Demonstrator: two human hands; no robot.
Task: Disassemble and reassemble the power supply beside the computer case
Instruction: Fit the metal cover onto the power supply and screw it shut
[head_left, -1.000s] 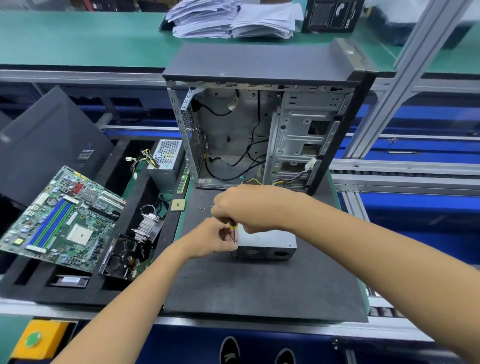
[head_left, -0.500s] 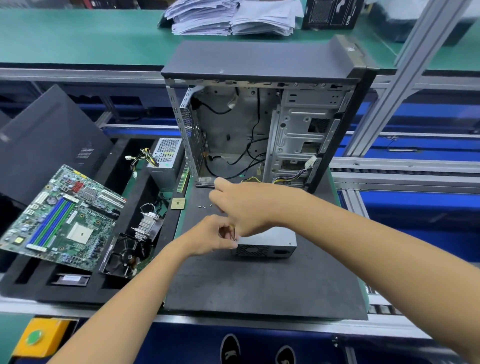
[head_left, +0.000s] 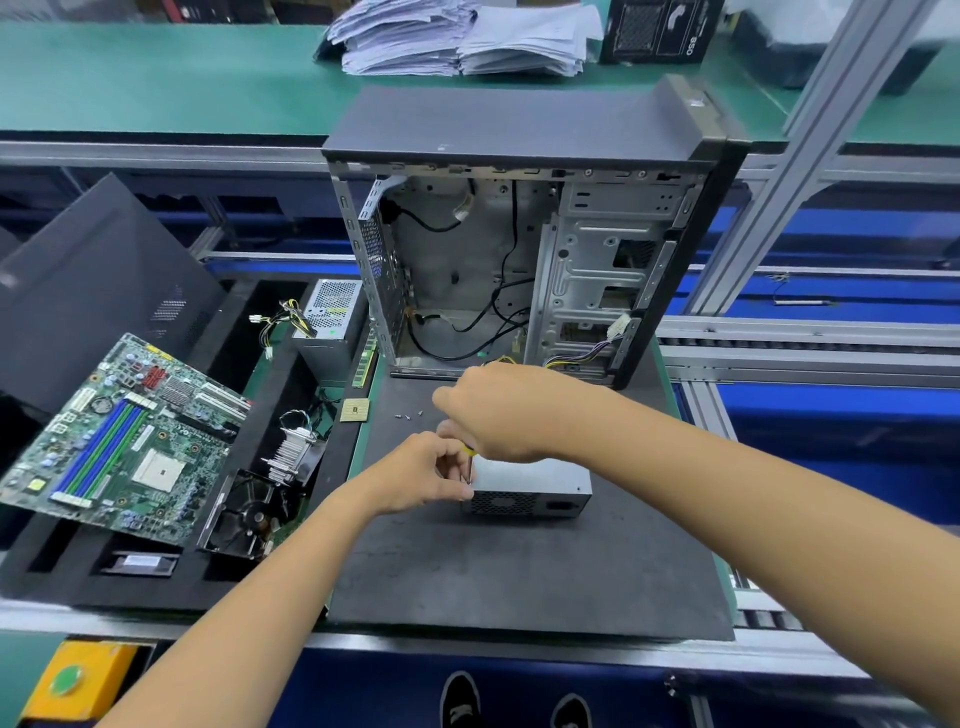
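Here grey metal power supply box (head_left: 530, 480) mid black foam mat (head_left: 519, 582), long axis left-right; right hand (head_left: 501, 410) clenched on yellow-handled screwdriver (head_left: 469, 457) at box left end, left hand (head_left: 423, 475) pinching shaft.

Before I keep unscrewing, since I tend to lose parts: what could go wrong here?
The loose screws lie bare on the black mat, close to your right hand; a sweep could scatter them. The screwdriver works at the power supply edge beside your left hand fingers; a slip could jab them.
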